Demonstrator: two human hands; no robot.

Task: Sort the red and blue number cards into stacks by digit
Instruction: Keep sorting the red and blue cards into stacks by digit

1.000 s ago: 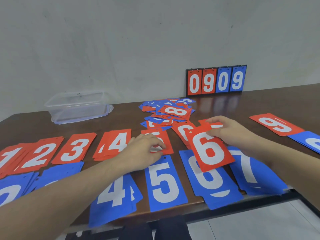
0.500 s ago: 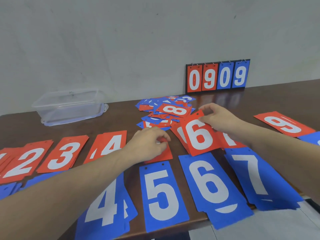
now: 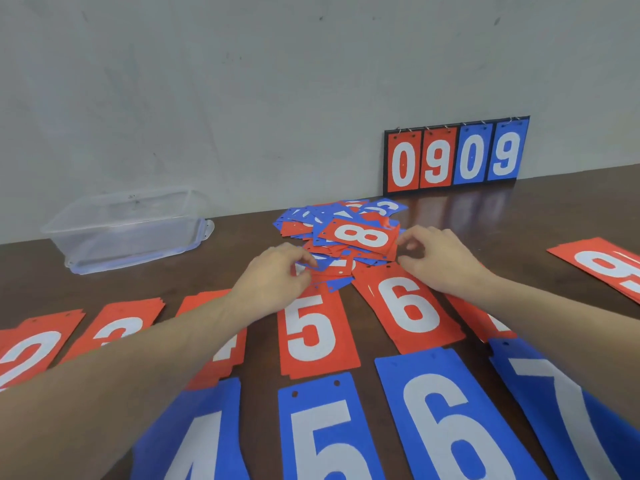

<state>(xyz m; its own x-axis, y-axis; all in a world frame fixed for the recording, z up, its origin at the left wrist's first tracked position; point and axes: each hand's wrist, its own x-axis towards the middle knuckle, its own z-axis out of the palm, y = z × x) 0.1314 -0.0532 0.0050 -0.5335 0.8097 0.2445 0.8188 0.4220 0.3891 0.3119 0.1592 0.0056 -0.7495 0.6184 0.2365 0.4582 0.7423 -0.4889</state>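
- I'm at the pick-up step: both hands are at the near edge of the pile [image 3: 341, 237], the unsorted red and blue cards far centre on the table [image 3: 554, 216].
- My left hand [image 3: 273, 278] is knuckles up, fingers curled onto a loose card at the pile's near left. It looks pinched, though the grip itself is hidden.
- My right hand [image 3: 440, 258] hovers at the pile's right, thumb and fingers bent and apart, nothing between them, just beside the red 8 [image 3: 360, 234] on top.
- Sorted stacks run along the near side: red 5 [image 3: 317, 329], red 6 [image 3: 410, 306], blue 5 [image 3: 329, 434], blue 6 [image 3: 446, 420].
- Next, I'd say: lift one card clear without dragging its neighbours, read the digit, then drop it on its stack.
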